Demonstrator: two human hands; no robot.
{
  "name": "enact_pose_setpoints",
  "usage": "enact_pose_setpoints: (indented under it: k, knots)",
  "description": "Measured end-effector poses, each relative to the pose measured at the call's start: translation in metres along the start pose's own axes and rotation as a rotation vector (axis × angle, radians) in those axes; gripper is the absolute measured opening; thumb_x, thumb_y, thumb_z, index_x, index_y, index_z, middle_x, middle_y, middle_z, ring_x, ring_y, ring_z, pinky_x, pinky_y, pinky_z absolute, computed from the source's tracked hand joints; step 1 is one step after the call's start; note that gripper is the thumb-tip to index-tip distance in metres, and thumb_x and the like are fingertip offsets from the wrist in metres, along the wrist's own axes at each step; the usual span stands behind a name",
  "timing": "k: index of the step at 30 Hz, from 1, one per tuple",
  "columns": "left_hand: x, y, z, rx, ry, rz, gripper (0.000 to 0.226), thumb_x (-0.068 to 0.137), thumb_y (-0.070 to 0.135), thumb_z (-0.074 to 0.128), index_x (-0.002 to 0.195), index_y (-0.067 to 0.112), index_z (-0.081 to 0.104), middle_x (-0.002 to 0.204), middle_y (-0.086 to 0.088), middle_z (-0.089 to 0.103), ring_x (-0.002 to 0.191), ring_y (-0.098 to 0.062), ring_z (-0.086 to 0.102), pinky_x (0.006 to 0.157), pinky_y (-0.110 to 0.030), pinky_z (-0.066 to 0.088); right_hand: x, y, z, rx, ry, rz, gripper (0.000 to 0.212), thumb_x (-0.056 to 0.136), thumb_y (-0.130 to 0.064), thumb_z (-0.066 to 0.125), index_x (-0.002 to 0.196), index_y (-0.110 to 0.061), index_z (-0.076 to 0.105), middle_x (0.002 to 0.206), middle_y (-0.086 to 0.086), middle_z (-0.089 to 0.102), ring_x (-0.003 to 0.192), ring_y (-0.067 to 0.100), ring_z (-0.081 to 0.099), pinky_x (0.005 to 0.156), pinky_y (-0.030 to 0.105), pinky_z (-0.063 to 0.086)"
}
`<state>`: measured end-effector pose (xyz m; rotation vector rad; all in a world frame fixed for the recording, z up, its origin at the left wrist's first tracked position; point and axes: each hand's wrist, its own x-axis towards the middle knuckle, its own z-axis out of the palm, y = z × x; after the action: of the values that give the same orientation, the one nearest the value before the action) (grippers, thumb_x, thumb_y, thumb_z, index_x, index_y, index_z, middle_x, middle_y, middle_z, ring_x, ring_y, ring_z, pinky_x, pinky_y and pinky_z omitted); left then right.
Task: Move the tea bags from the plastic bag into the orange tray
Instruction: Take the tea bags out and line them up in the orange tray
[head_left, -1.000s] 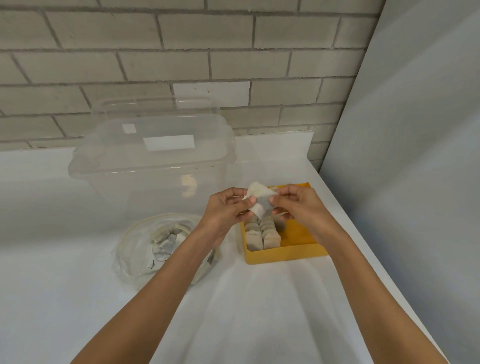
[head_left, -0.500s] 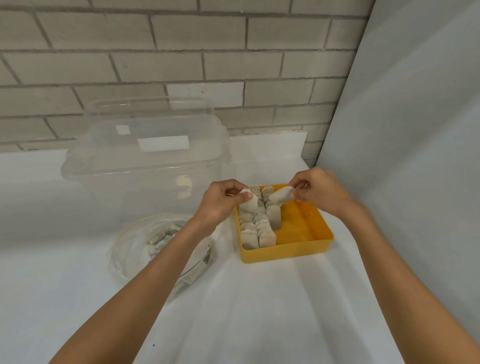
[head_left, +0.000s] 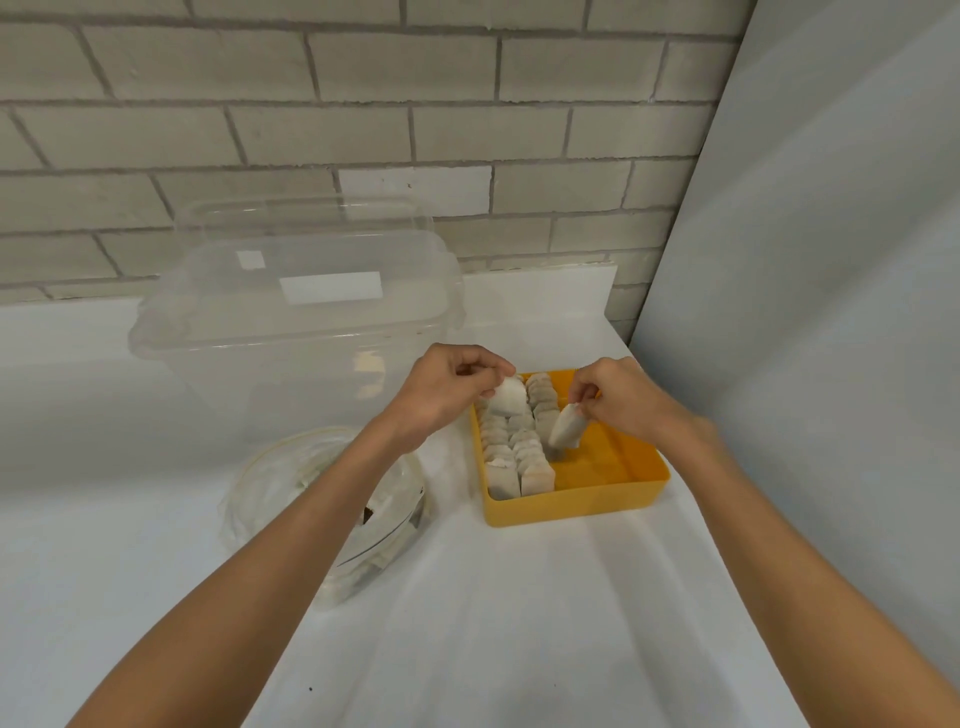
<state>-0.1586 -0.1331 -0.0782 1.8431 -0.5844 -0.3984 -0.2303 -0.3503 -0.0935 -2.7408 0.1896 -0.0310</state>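
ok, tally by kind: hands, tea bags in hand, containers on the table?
hands: 2 (left hand, right hand)
held tea bags: 2 (left tea bag, right tea bag)
orange tray: 1
plastic bag: 1
clear bin: 1
Total: 7
Tea bags packed in the tray and bag are too dense to count.

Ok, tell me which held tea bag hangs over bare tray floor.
The tea bag pinched by the right hand; it dangles over the orange tray's bare floor, while the left hand's bag sits above the packed rows.
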Motion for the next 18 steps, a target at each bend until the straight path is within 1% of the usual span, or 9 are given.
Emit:
enact_pose_setpoints:
  k: [2,4,5,7,9,13,15,17,18]
  knots:
    - [0.001,0.004,-0.001,0.042,-0.030,-0.006,0.025,0.090,0.010,0.053,0.098,0.020,0.075,0.084,0.008,0.071,0.079,-0.004,0.066,0.073,-0.014,0.047,0.006,0.001,0.009,-0.038,-0.048,0.010,0.019,0.083,-0.001,0.061,0.085,-0.015,0.072,0.092,0.003,0.066,0.090,0.021,0.061,0.078,0.036,0.054]
    - [0.001,0.007,-0.002,0.064,-0.061,-0.008,0.030,0.091,0.007,0.050,0.101,0.021,0.074,0.089,0.004,0.072,0.085,-0.003,0.067,0.081,-0.015,0.048,0.010,-0.001,0.019,-0.073,-0.101,0.005,0.020,0.083,0.000,0.060,0.085,-0.015,0.073,0.093,0.003,0.066,0.091,0.020,0.061,0.079,0.035,0.053]
    - [0.001,0.007,-0.002,0.076,-0.067,-0.001,0.030,0.091,0.005,0.050,0.101,0.021,0.074,0.091,0.002,0.072,0.086,-0.003,0.067,0.081,-0.014,0.047,0.012,-0.002,0.024,-0.085,-0.119,0.002,0.020,0.084,0.001,0.060,0.086,-0.014,0.073,0.094,0.004,0.067,0.091,0.020,0.061,0.078,0.035,0.053]
    - [0.002,0.007,-0.003,0.121,-0.060,0.028,0.031,0.090,0.001,0.052,0.101,0.019,0.073,0.091,-0.001,0.072,0.087,-0.005,0.068,0.078,-0.009,0.046,0.015,-0.002,0.032,-0.097,-0.125,0.009,0.018,0.086,0.000,0.061,0.088,-0.014,0.073,0.094,0.004,0.065,0.090,0.021,0.061,0.074,0.032,0.052]
    - [0.002,0.006,-0.004,0.175,-0.044,0.057,0.029,0.087,-0.003,0.057,0.101,0.017,0.073,0.088,-0.001,0.071,0.083,-0.005,0.068,0.074,-0.003,0.044,0.017,-0.002,0.038,-0.087,-0.096,0.026,0.017,0.088,-0.002,0.060,0.092,-0.013,0.072,0.096,0.004,0.065,0.090,0.021,0.061,0.071,0.029,0.050]
    - [0.002,0.007,-0.007,0.258,-0.033,0.092,0.018,0.085,0.005,0.067,0.098,0.015,0.075,0.083,0.000,0.071,0.080,-0.005,0.065,0.072,0.002,0.041,0.018,0.002,0.045,-0.046,-0.038,0.046,0.020,0.089,-0.002,0.056,0.094,-0.013,0.072,0.104,0.007,0.068,0.091,0.021,0.062,0.076,0.035,0.054]
    - [0.002,0.008,-0.008,0.298,-0.037,0.112,0.014,0.085,0.009,0.068,0.096,0.014,0.075,0.079,0.005,0.070,0.078,-0.003,0.064,0.069,0.002,0.040,0.017,0.003,0.047,-0.012,-0.028,0.053,0.020,0.090,-0.002,0.056,0.095,-0.013,0.072,0.104,0.007,0.069,0.091,0.020,0.062,0.077,0.035,0.054]
    - [0.002,0.011,-0.007,0.365,-0.046,0.145,0.010,0.087,0.013,0.068,0.094,0.015,0.075,0.076,0.014,0.065,0.075,0.003,0.060,0.067,0.002,0.038,0.016,0.004,0.048,0.028,-0.018,0.054,0.018,0.090,-0.003,0.056,0.096,-0.011,0.071,0.103,0.007,0.069,0.090,0.020,0.061,0.076,0.031,0.053]
    - [0.002,0.013,-0.006,0.409,-0.060,0.158,0.009,0.087,0.015,0.068,0.094,0.015,0.074,0.077,0.017,0.062,0.076,0.004,0.058,0.068,0.000,0.038,0.016,0.005,0.048,0.050,-0.013,0.055,0.017,0.090,-0.003,0.056,0.097,-0.010,0.071,0.102,0.007,0.069,0.088,0.018,0.060,0.074,0.029,0.051]
